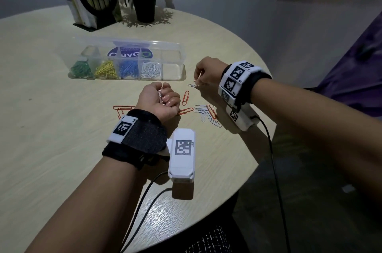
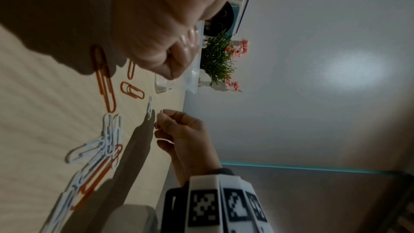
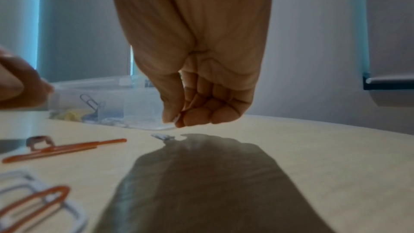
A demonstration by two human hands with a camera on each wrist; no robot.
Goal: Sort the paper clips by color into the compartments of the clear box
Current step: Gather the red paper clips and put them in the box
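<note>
Paper clips: the sorted ones lie in the clear box (image 1: 173,46) at the far side of the table (image 1: 51,108), from left to right green (image 1: 81,69), yellow (image 1: 105,69), blue (image 1: 129,68) and white (image 1: 151,69); the compartment at the right end looks unfilled.
Loose clips: orange ones (image 1: 185,97) and a tangle of white ones (image 1: 203,114) lie on the table between the two hands, near the box.
Step in hand: gathering white clips, I judge; orange is not yet begun.
Next move: carry the gathered white clips to the white compartment and let them go clear of the dividers.
Left hand (image 1: 160,102): fingers curled round a small bunch of white clips (image 1: 160,94).
Right hand (image 1: 206,72): fingertips pinch a single white clip (image 1: 199,76) just above the table, beside another lying flat (image 1: 193,85).
</note>
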